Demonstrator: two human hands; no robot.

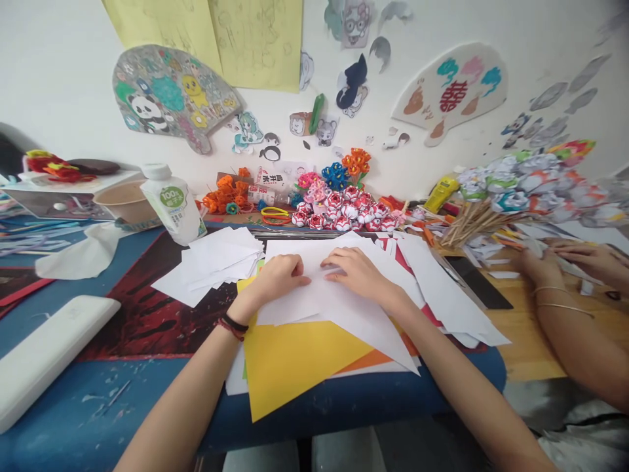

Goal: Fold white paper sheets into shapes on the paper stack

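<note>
My left hand (282, 278) rests over a white paper sheet (287, 308), its fingers loosely curled and the thumb apart from the index finger. Facing it, my right hand (356, 272) lies on the same white sheets with its fingers bent and spread. No paper shows gripped in either hand. Beneath the white sheets a yellow sheet (295, 367) sticks out toward me, and an orange sheet (371, 359) peeks out beside it. A stack of small white paper pieces (216, 262) lies left of my hands. More long white sheets (442, 282) are on the right.
Paper flowers (344, 208) line the wall, with flowers on sticks (531, 183) at right. A white bottle (171, 206) and a paper bowl (120, 200) stand left, near a long white case (54, 354). Another person's hands (545, 262) work beside a black phone (479, 282).
</note>
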